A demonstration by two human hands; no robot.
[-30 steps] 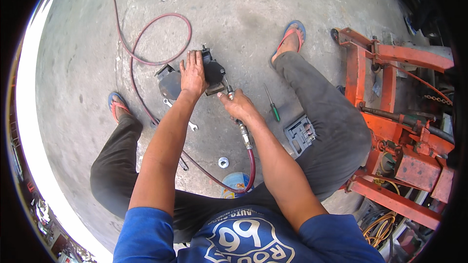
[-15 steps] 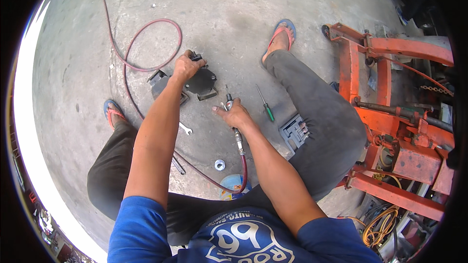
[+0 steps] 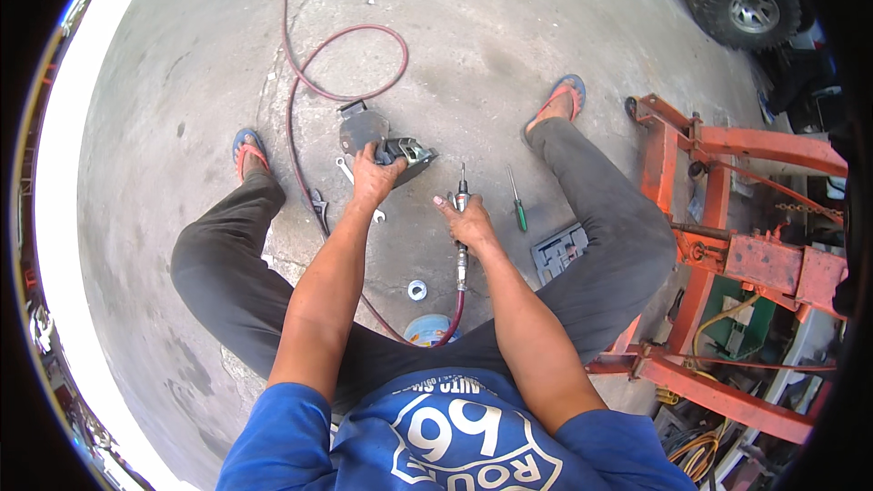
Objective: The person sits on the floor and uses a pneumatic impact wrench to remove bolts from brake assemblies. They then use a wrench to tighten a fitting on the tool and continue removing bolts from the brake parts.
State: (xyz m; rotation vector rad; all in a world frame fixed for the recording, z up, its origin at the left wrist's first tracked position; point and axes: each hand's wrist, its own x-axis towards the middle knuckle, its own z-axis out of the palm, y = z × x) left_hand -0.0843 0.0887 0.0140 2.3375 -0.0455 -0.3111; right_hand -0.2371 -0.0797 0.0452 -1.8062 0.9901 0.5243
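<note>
My left hand [image 3: 373, 175] grips a black metal part [image 3: 414, 155] just above the concrete floor, its hollow side with shiny metal inside turned up. A flat dark plate with a bracket [image 3: 364, 127] lies just beyond; I cannot tell whether the two are joined. My right hand [image 3: 473, 223], thumb stretched out, holds a slim air tool [image 3: 462, 189] with a thin bit pointing away from me. From its rear end a dark red hose [image 3: 459, 309] runs back toward my lap. The bit is apart from the metal part.
A green-handled screwdriver [image 3: 522, 216] and a grey tool case [image 3: 556, 253] lie right. Wrenches [image 3: 346, 169] lie around the part. A pale ring [image 3: 416, 290] and a round tin [image 3: 424, 329] are nearer. An orange wheeled steel frame [image 3: 714, 259] and a tyre [image 3: 741, 0] stand right.
My left hand has turned the black part over and drawn it nearer, so its hollow side shows. My right hand keeps the air tool, now straighter. The whole view has shifted.
</note>
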